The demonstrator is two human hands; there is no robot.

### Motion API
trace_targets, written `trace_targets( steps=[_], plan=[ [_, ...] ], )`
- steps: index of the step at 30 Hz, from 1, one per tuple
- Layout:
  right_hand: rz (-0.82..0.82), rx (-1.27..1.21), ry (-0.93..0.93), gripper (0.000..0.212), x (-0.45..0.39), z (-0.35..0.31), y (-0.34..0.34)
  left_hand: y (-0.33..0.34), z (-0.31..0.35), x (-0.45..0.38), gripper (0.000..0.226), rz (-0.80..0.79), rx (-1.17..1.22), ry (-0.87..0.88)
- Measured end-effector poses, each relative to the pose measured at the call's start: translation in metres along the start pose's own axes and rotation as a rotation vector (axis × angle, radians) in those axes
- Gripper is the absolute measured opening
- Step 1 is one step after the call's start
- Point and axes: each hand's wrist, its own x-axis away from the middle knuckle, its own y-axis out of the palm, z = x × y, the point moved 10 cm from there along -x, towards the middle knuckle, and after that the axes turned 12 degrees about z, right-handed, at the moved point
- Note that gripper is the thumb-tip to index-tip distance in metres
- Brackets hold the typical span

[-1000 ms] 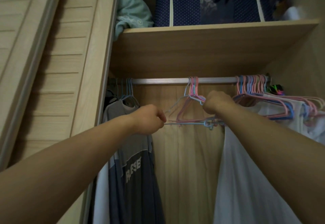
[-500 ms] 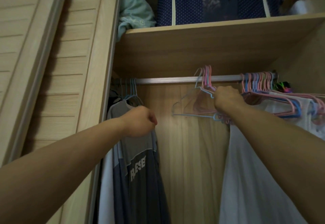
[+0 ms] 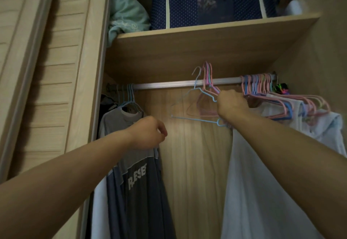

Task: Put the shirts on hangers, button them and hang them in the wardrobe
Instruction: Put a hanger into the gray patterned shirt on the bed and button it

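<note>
**Operator:** Locating the thin pink and blue wire hangers: where do they sit relative to the hands?

**Technician:** The bunch is lifted so that its hooks stand above the silver metal wardrobe rail, near the rail's middle. The right hand grips the bunch at its right shoulder; fingers are curled around the wires. The hanger bars run left-right, roughly parallel to the rail, extending leftward from that hand.

**Operator:** State of the left hand?

**Technician:** The left hand is a loose fist holding nothing visible. It hovers below and left of the bunch, apart from it, in front of the dark grey printed T-shirt hanging at the rail's left end.

**Operator:** Which hand is nearer?

**Technician:** The right hand is in contact. The left is near the free left tip of the light blue hanger, but not touching.

**Operator:** What does the next move require?

**Technician:** Judgement: the hooks appear clear of the rail, so the bunch should come away toward the person. A second cluster of pink and blue hangers lies just beside the right hand; snagging there is the risk.
</note>
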Motion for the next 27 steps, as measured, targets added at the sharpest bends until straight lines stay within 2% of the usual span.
trace_targets(
  steps=[5,9,11,13,16,19,23,25,27],
  plan=[
    [0.1,0.023,0.027,0.031,0.018,0.014,0.001,0.0,0.009,0.008,0.015,0.003,0.049,-0.029],
    [0.097,0.007,-0.014,0.029,0.054,0.033,-0.003,0.013,0.02,0.033,0.017,0.074,0.262,-0.18],
    [0.06,-0.068,-0.005,0.026,0.084,0.049,-0.005,0.029,0.034,0.053,0.015,0.138,0.52,-0.299],
    [0.014,-0.149,0.025,0.024,0.122,0.069,-0.007,0.052,0.055,0.081,0.011,0.183,0.901,-0.444],
    [-0.039,-0.254,-0.011,0.016,0.196,0.096,-0.006,0.1,0.095,0.134,0.012,0.162,1.36,-0.665],
    [-0.181,-0.376,-0.064,0.014,0.291,0.131,0.005,0.158,0.127,0.205,0.021,0.078,1.552,-0.884],
    [-0.389,-0.622,-0.044,0.046,0.436,0.174,0.011,0.241,0.156,0.329,0.015,-0.068,1.501,-1.217],
    [-0.547,-0.751,-0.047,0.052,0.506,0.178,0.009,0.267,0.163,0.391,0.014,-0.043,1.565,-1.388],
    [-0.778,-0.903,-0.095,0.054,0.573,0.166,0.001,0.277,0.166,0.451,0.022,0.094,1.687,-1.553]
  ],
)
